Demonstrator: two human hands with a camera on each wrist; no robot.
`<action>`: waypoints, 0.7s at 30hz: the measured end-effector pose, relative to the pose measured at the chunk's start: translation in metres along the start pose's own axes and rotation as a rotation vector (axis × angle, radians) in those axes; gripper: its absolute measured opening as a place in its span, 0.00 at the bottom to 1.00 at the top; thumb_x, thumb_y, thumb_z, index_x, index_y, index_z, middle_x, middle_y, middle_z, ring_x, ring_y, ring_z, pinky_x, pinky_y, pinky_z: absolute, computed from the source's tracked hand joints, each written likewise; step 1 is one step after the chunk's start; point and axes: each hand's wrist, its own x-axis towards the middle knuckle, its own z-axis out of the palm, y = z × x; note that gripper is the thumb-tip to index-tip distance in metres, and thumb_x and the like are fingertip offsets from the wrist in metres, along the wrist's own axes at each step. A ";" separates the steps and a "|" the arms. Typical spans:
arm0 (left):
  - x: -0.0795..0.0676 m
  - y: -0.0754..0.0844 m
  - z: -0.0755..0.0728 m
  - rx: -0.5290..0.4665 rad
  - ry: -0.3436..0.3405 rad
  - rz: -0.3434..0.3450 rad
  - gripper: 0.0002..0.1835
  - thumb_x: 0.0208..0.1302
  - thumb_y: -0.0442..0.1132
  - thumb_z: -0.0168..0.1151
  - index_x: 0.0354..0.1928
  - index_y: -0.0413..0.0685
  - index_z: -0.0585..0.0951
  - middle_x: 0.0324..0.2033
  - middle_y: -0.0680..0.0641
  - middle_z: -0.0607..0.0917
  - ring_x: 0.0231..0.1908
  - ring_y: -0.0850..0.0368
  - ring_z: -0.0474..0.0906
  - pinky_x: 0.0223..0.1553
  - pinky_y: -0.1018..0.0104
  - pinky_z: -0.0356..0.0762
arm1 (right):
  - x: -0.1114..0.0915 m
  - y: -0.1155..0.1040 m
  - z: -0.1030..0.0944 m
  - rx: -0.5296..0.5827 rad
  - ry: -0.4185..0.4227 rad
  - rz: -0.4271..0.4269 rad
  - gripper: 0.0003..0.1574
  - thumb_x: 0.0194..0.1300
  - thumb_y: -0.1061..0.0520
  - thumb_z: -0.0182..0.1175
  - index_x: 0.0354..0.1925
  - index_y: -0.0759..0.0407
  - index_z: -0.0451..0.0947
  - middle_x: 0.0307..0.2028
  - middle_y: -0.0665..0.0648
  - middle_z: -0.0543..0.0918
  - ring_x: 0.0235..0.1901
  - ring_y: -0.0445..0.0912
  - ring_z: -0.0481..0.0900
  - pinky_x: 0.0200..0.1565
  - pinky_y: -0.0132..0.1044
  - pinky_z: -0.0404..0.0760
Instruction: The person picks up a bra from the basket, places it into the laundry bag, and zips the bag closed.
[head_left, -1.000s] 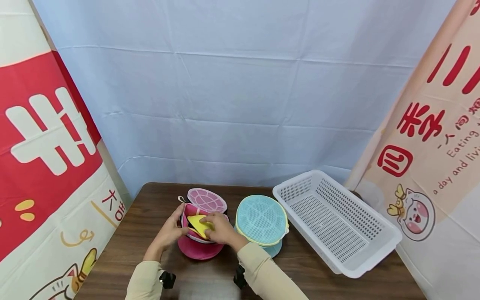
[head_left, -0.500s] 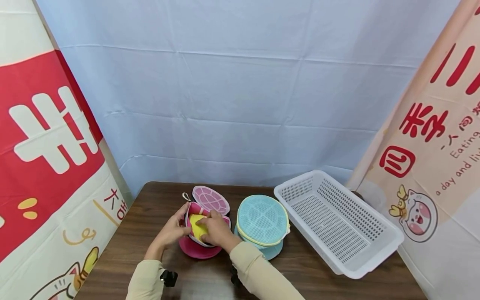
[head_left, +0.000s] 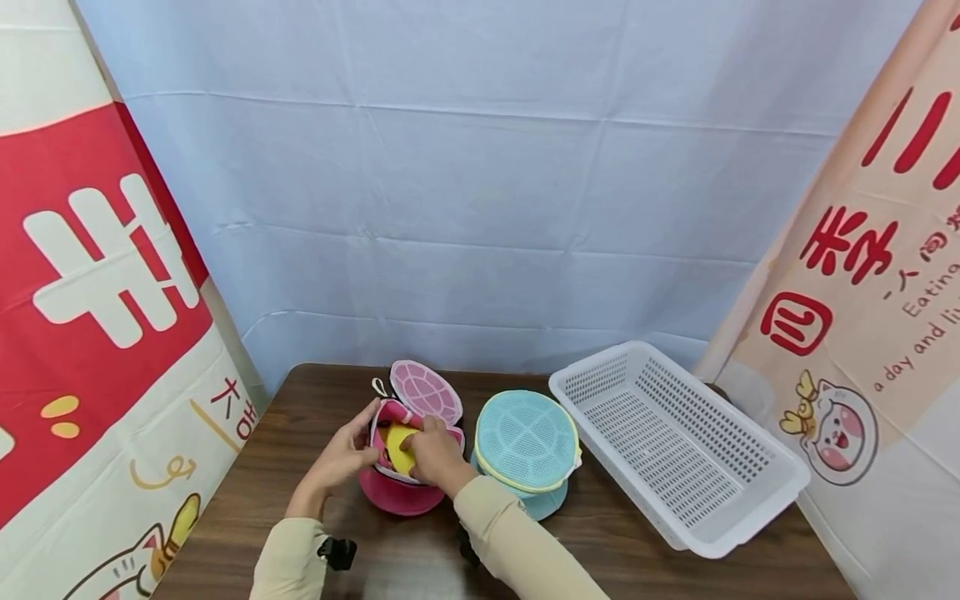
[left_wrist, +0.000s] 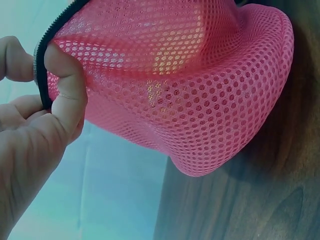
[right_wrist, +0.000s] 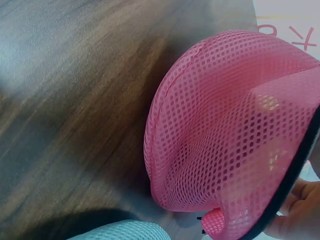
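A pink mesh laundry bag [head_left: 401, 495] stands on the table with its round lid [head_left: 426, 392] flipped back behind the opening. My left hand [head_left: 341, 454] holds the bag's left rim. In the left wrist view, its thumb and fingers [left_wrist: 67, 95] pinch the black zipper edge. My right hand [head_left: 437, 454] reaches into the mouth and holds a soft yellow item [head_left: 400, 446], whose exact kind I cannot tell. Yellow shows through the bag's mesh [right_wrist: 225, 130] in the right wrist view, where the right fingers [right_wrist: 300, 205] are partly behind the black-edged rim.
A light-blue mesh laundry bag [head_left: 527, 442] with a yellow-edged lid stands just right of the pink one. Farther right lies a white plastic basket [head_left: 765, 467] with slotted walls. The brown wooden table [head_left: 397, 567] meets a pale blue cloth backdrop [head_left: 480, 208] behind.
The yellow item has gone lower into the pink bag with my right hand on it. The bag's lid has tipped up and slightly to the right. My left hand has stayed at the rim.
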 end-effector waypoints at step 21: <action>-0.003 0.000 -0.005 -0.068 -0.016 0.012 0.44 0.52 0.17 0.49 0.71 0.39 0.46 0.64 0.28 0.56 0.45 0.48 0.69 0.28 0.66 0.74 | 0.003 -0.003 -0.003 -0.231 -0.094 -0.151 0.03 0.53 0.56 0.64 0.24 0.51 0.81 0.27 0.53 0.75 0.34 0.46 0.73 0.35 0.33 0.72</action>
